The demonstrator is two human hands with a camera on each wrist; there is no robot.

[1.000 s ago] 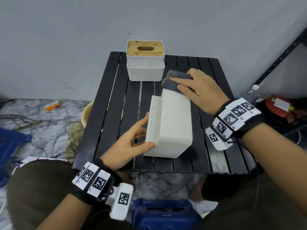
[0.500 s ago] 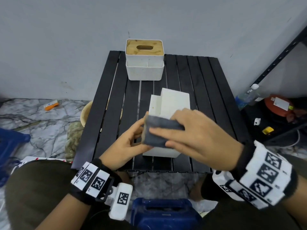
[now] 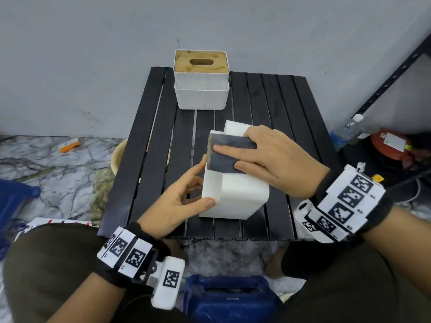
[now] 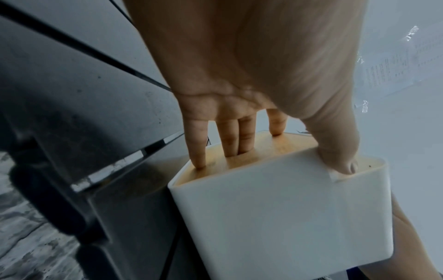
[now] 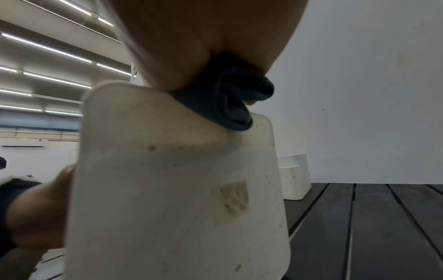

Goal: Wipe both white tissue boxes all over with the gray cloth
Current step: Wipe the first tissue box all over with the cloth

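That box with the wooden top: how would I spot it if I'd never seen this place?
Find the black slatted table, then its far edge by the gray wall. The far box stands upright there, untouched, its slotted wooden lid facing up; the near box lies tipped over between both hands.

The right hand (image 3: 277, 159) is sliding the gray cloth (image 3: 227, 153) back toward 12 o'clock along the top of the tipped tissue box (image 3: 235, 194), after sweeping from the far end a second ago down to the near end half a second ago. The cloth is now lying over the middle of the box's upper face, its 9 o'clock edge hanging just over the step, and the near white top is showing again.
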